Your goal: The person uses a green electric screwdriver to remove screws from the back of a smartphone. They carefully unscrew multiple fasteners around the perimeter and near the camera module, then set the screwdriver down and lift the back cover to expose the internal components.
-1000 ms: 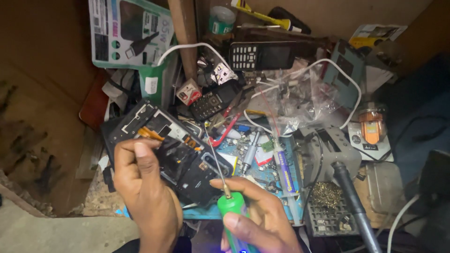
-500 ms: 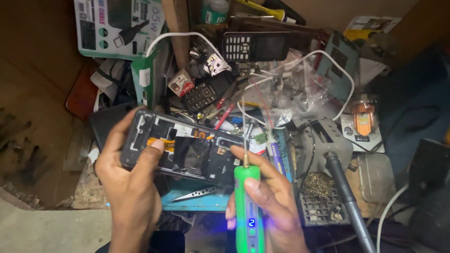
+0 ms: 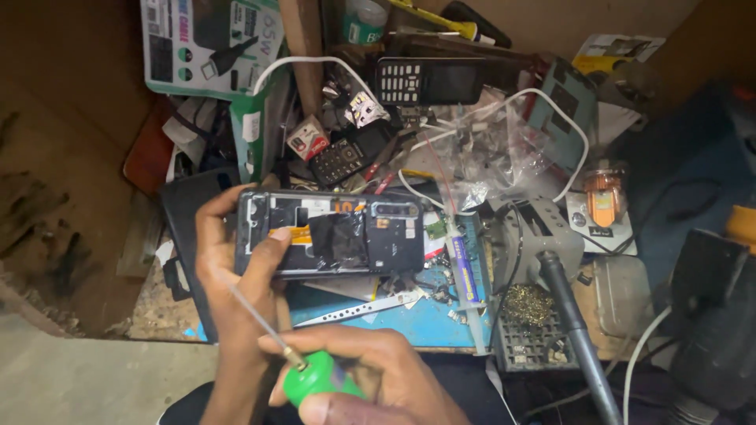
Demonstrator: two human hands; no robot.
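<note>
Right at the middle of the bench, an opened smartphone [image 3: 335, 232] with its back cover off lies lengthwise, held just above the blue work mat [image 3: 409, 319] at the bench's near edge. The left hand [image 3: 236, 267] wraps round its left end, fingers curled over the far edge and the thumb pressed on the exposed inside beside an orange strip, so it is clamped firmly on the phone. The right hand [image 3: 370, 378], low at the near edge, is closed round the green handle of a screwdriver [image 3: 303, 366]; its thin metal shaft slants up and left across the left wrist, and the tip sits apart from the phone. On the mat below the phone lies a pair of silver tweezers [image 3: 362, 309], and just right of the phone a syringe [image 3: 465, 271] with a purple label. Further right, a soldering iron [image 3: 575, 330] leans in its stand beside a tray of brass wool [image 3: 528, 303]. Toward the far edge rest a black keypad phone [image 3: 429, 80], a smaller keypad phone [image 3: 339, 161], a looping white cable [image 3: 551, 102], and clear plastic bags [image 3: 504, 153]. A green and white box [image 3: 209, 43] stands in the far left corner.
</note>
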